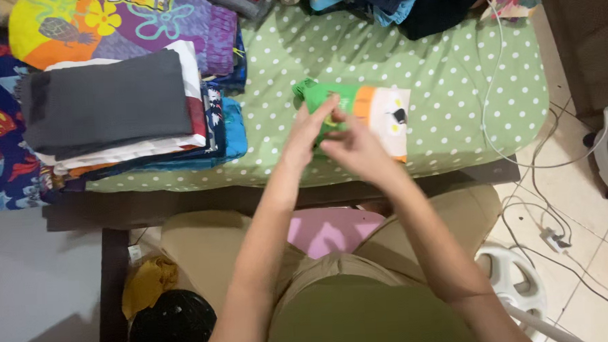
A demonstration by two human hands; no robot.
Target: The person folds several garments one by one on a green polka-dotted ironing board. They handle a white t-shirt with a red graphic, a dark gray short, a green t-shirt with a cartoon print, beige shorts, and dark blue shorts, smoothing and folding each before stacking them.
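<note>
A small green garment (356, 110) with an orange band and a white printed end lies folded on the green polka-dot sheet (408, 57). My left hand (309, 131) rests on its left part with fingers stretched flat. My right hand (354, 148) sits over its lower middle, fingers curled and pinching the cloth edge.
A stack of folded clothes (120, 107) topped by a dark grey piece stands to the left. More loose clothes (406, 2) lie at the back. A white cable (503, 114) runs down the right side to the tiled floor. A white fan (517, 278) stands by my right leg.
</note>
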